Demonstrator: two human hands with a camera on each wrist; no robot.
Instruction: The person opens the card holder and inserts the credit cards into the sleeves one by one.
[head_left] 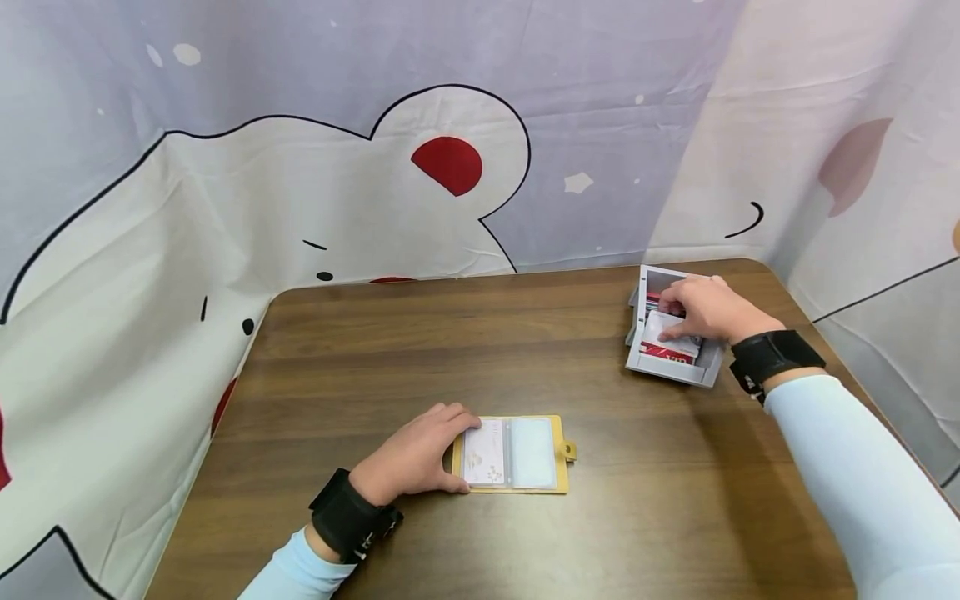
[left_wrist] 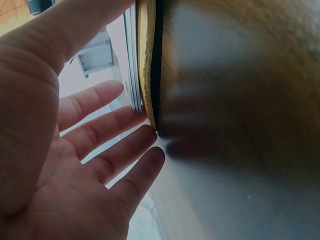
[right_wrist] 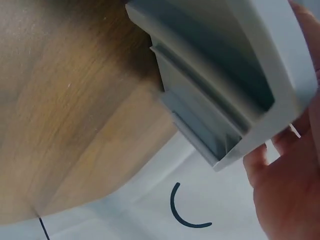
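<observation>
A small yellow card holder (head_left: pixel 562 454) lies open on the table, with clear sleeves and a pale printed card (head_left: pixel 483 451) on its left side. My left hand (head_left: pixel 420 450) holds its left edge, thumb at the lower corner and fingers at the upper one. In the left wrist view, the fingers (left_wrist: pixel 110 165) spread beside the stacked sleeves and yellow cover (left_wrist: pixel 146 60). At the far right, my right hand (head_left: pixel 708 308) reaches into a grey box (head_left: pixel 708 367) and pinches a white card (head_left: pixel 663 327). The right wrist view shows the box's ridged outside (right_wrist: pixel 215 85); the fingertips are hidden.
A red card (head_left: pixel 667 353) and other cards are inside the grey box. The box stands near the back right corner of the wooden table (head_left: pixel 360 358). A printed cloth (head_left: pixel 337 192) hangs behind the table and along its sides.
</observation>
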